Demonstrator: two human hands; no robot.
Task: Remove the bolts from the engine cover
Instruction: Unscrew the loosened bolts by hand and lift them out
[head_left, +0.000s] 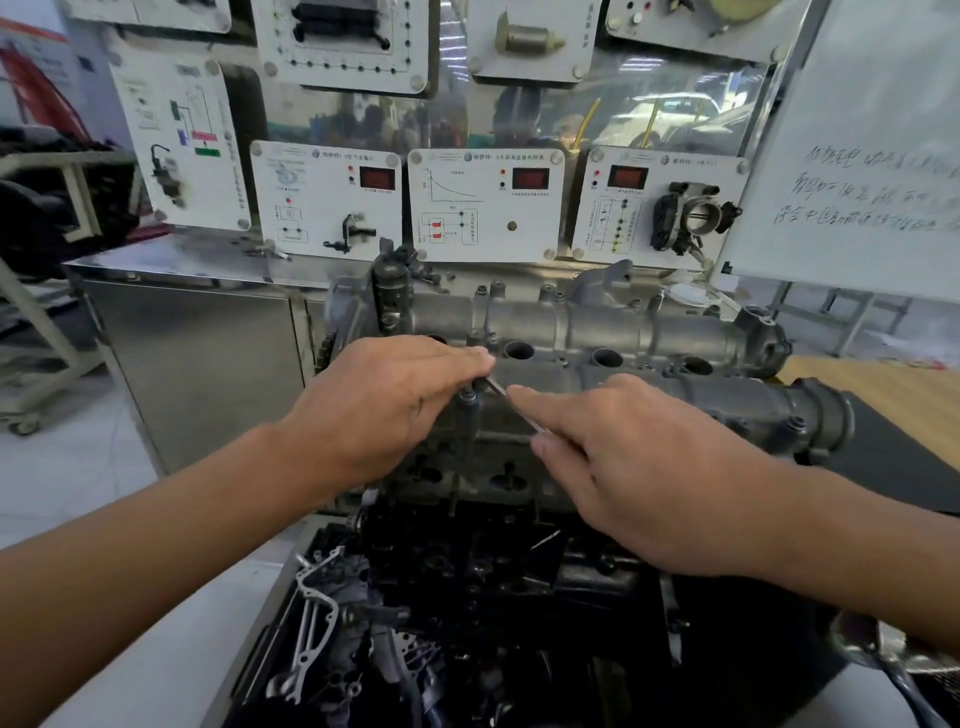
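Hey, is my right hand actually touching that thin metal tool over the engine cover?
Touching. The head view shows the tool running in under the right hand, pinched between its index finger and thumb.

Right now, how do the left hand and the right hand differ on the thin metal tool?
The left hand pinches the thin metal tool at its head, over a bolt; the right hand holds its handle. The left fingers lie together; the right index finger stretches along the handle. Both grip the same tool.

Showing: one engine cover (649, 332); one left hand (384, 405) and one right hand (639, 467) — two together — holding one thin tool (496, 387); three red displays (530, 178) glowing behind.
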